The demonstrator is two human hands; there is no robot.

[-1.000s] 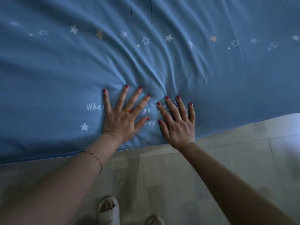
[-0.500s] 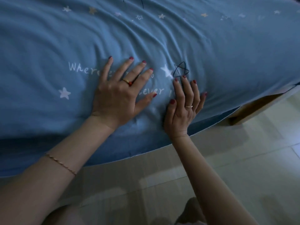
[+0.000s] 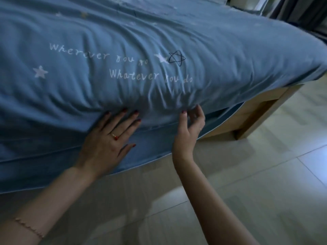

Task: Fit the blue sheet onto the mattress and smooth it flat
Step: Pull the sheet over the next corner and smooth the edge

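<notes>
Head view: I see the blue sheet (image 3: 159, 50) draped over the mattress, covering its top and hanging down the near side of the bed toward the tiled floor (image 3: 265, 183). My left hand (image 3: 108, 138) lies flat on that near side, fingers straight and spread, palm pressing the cloth against the mattress edge; I judge it is there to pin the fabric so it does not slide while the other hand works. My right hand (image 3: 190, 128) sits just beside it, toward the bed's right corner, fingers curled into a bunch of gathered cloth at the lower edge of the mattress, so its grip is closed on the sheet. Wrinkles fan out from that bunch up into the printed lettering, which tells me the fabric is under pull there. The loose hem hangs below both hands, not yet tucked. At the right corner the wooden bed frame (image 3: 261, 110) shows bare under the sheet. I judge that tucking comes next.
</notes>
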